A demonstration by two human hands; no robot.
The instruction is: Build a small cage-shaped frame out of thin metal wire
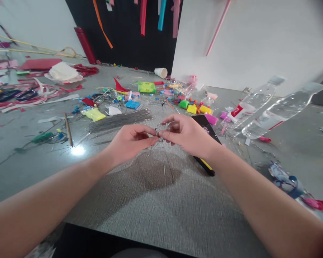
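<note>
Item: thin wire (163, 126), bent into a small loop, held in the air above the counter (156, 215) around its middle, loose ends hanging toward the surface.
Left hand (129, 141): fingertips pinched shut on the wire at the crossing.
Right hand (187, 134): pinching the same crossing, loop rising behind its fingers.
Handling note: a tight pinch right at the crossing likely keeps the loop round; judged best to turn one hand only.
Just beyond: bundle of straight wires (121, 120); black phone (204, 143) under the right wrist.
Farther: coloured clay packets (195, 107); two water bottles (261, 111) toward the right edge; paper cup (160, 72) at the far edge.
</note>
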